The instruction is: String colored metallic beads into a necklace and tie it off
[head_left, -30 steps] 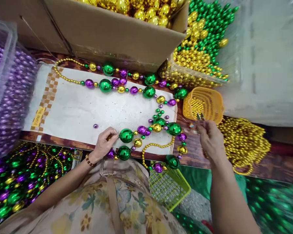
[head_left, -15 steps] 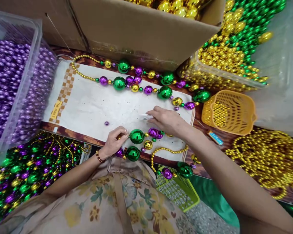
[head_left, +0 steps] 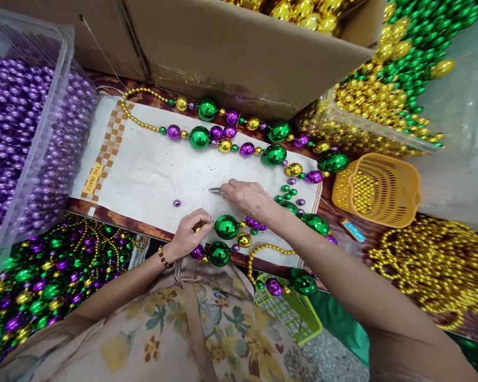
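Note:
A long necklace (head_left: 239, 143) of green, purple and gold beads lies looped over a white cloth (head_left: 151, 175). My left hand (head_left: 191, 233) pinches the necklace's end beside a large green bead (head_left: 226, 226) at the cloth's near edge. My right hand (head_left: 249, 196) is closed on small metal pliers (head_left: 215, 190), whose tip rests on the cloth just above the left hand. A single loose purple bead (head_left: 177, 202) lies on the cloth to the left.
A clear bin of purple beads (head_left: 19, 127) stands at left. A cardboard box of gold balls (head_left: 239, 48) sits behind the cloth. At right are green and gold beads in a tray (head_left: 386, 101), a yellow basket (head_left: 378, 188) and gold strands (head_left: 434, 265). Mixed necklaces (head_left: 43, 281) pile at lower left.
My right hand came from the yellow basket at the right across to the middle of the cloth with the pliers. The left hand kept its pinch on the necklace.

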Available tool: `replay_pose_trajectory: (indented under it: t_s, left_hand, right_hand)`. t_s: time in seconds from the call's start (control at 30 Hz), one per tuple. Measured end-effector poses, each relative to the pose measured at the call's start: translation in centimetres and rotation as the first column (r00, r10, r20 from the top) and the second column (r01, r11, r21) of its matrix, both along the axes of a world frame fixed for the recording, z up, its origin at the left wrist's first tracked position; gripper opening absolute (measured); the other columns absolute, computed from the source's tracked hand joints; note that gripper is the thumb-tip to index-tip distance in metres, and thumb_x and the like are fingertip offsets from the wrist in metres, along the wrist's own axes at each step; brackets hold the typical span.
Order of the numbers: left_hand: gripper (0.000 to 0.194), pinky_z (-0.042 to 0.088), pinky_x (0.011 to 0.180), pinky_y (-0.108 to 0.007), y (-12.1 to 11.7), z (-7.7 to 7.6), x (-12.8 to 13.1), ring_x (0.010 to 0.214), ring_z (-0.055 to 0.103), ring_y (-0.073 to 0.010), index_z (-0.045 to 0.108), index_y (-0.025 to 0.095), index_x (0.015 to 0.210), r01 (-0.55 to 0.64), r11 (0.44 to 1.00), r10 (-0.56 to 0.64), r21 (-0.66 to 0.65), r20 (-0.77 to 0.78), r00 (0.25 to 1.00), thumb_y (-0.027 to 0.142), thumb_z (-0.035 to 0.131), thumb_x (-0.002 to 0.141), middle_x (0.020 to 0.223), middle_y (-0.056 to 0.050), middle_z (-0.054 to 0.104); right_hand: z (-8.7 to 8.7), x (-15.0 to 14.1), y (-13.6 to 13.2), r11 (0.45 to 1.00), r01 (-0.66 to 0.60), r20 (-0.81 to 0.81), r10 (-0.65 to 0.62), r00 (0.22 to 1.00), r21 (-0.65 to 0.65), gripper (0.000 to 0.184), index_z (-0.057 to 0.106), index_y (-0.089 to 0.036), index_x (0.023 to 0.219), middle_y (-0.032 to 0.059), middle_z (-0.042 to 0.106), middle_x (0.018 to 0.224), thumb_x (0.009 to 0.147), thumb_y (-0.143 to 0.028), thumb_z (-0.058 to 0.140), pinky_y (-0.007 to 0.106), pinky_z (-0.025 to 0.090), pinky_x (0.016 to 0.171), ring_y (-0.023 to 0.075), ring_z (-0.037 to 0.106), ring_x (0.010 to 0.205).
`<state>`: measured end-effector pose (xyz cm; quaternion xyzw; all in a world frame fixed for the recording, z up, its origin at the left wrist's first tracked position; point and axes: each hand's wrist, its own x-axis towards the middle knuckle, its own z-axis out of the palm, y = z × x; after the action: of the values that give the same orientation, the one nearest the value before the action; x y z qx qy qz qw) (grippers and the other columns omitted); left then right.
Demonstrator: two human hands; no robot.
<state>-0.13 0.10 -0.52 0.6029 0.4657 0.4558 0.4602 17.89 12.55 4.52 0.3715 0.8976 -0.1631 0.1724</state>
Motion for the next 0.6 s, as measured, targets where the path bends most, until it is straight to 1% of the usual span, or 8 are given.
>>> replay_pose_trajectory:
  t_s: [0.07, 0.13, 0.2, 0.27, 0.37, 0.4, 0.47, 0.6]
  left_hand:
    - [0.013, 0.046, 0.067, -0.024, 0.0, 0.1, 0.0, 0.072, 0.057, -0.0122, 0.058, 0.018, 0.081, 0.0, 1.0, 0.0, 0.003, 0.012, 1.0, 0.018, 0.06, 0.094, 0.077, -0.003, 0.061]
    - [0.012, 0.046, 0.067, -0.023, -0.1, 0.1, -0.1, 0.072, 0.057, -0.0119, 0.059, 0.018, 0.082, -0.002, 1.0, 0.002, 0.0, 0.017, 1.0, 0.017, 0.06, 0.093, 0.077, -0.002, 0.06]
    - [0.01, 0.045, 0.066, -0.023, -0.2, 0.1, -0.2, 0.072, 0.057, -0.0117, 0.059, 0.018, 0.083, -0.005, 1.0, 0.005, -0.003, 0.012, 1.0, 0.017, 0.06, 0.093, 0.078, -0.002, 0.061]
    - [0.01, 0.045, 0.065, -0.023, -0.2, 0.1, -0.2, 0.072, 0.058, -0.0117, 0.06, 0.018, 0.083, 0.0, 1.0, 0.0, -0.006, 0.005, 1.0, 0.018, 0.06, 0.093, 0.078, -0.003, 0.061]
    - [0.011, 0.045, 0.066, -0.023, -0.2, 0.1, -0.2, 0.072, 0.058, -0.012, 0.061, 0.018, 0.083, 0.006, 1.0, -0.006, -0.012, 0.005, 1.0, 0.02, 0.06, 0.094, 0.078, -0.003, 0.062]
    - [0.011, 0.045, 0.065, -0.023, -0.1, 0.1, -0.2, 0.072, 0.058, -0.012, 0.061, 0.018, 0.082, 0.005, 1.0, -0.005, -0.016, 0.008, 1.0, 0.021, 0.06, 0.093, 0.078, -0.003, 0.063]
    - [0.012, 0.045, 0.066, -0.024, -0.1, 0.1, -0.1, 0.072, 0.058, -0.0123, 0.061, 0.018, 0.082, -0.004, 1.0, 0.005, -0.026, 0.013, 1.0, 0.022, 0.061, 0.093, 0.078, -0.003, 0.063]
    - [0.02, 0.044, 0.064, -0.025, 0.0, 0.1, 0.1, 0.069, 0.055, -0.0129, 0.058, 0.018, 0.077, -0.032, 0.997, 0.033, -0.067, 0.005, 0.999, 0.029, 0.06, 0.093, 0.074, -0.003, 0.06]
  right_hand:
    - [0.0, 0.6, 0.5, 0.996, 0.085, -0.021, -0.085, 0.996, -0.005, 0.03, 0.064, -0.016, 0.117, 0.0144, 0.069, 0.107, 0.106, -0.024, 0.037, 0.031, 0.033, 0.059, 0.0221, 0.064, 0.083]
    - [0.5, 2.9, 1.1, 0.978, 0.207, -0.094, -0.206, 0.974, 0.001, 0.03, 0.064, -0.016, 0.117, 0.0147, 0.069, 0.11, 0.105, -0.027, 0.039, 0.032, 0.041, 0.065, 0.0232, 0.065, 0.088]
    - [1.4, 7.0, 1.3, 0.947, 0.321, -0.209, -0.319, 0.924, -0.025, 0.029, 0.065, -0.015, 0.116, 0.0145, 0.069, 0.111, 0.103, -0.029, 0.044, 0.033, 0.046, 0.074, 0.0232, 0.065, 0.092]
    - [2.5, 12.1, 1.0, 0.905, 0.414, -0.302, -0.424, 0.854, -0.102, 0.03, 0.066, -0.015, 0.113, 0.0123, 0.069, 0.103, 0.1, -0.035, 0.048, 0.033, 0.049, 0.077, 0.0218, 0.065, 0.089]
    - [3.1, 18.8, -0.4, 0.813, 0.554, -0.248, -0.582, 0.774, -0.179, 0.035, 0.067, -0.018, 0.108, 0.0081, 0.07, 0.088, 0.096, -0.045, 0.049, 0.033, 0.05, 0.068, 0.0213, 0.064, 0.075]
    - [2.9, 20.2, -1.0, 0.792, 0.584, -0.198, -0.61, 0.767, -0.178, 0.034, 0.067, -0.018, 0.107, 0.0084, 0.07, 0.089, 0.096, -0.045, 0.049, 0.034, 0.05, 0.067, 0.0222, 0.065, 0.076]
    - [1.9, 21.9, -2.0, 0.784, 0.606, -0.131, -0.621, 0.773, -0.135, 0.032, 0.067, -0.018, 0.105, 0.0099, 0.071, 0.09, 0.095, -0.042, 0.048, 0.036, 0.051, 0.068, 0.0241, 0.067, 0.077]
    - [-0.5, 22.5, -3.3, 0.823, 0.565, -0.133, -0.554, 0.821, 0.062, 0.028, 0.068, -0.021, 0.099, 0.0106, 0.07, 0.08, 0.095, -0.041, 0.048, 0.038, 0.049, 0.06, 0.0263, 0.066, 0.069]
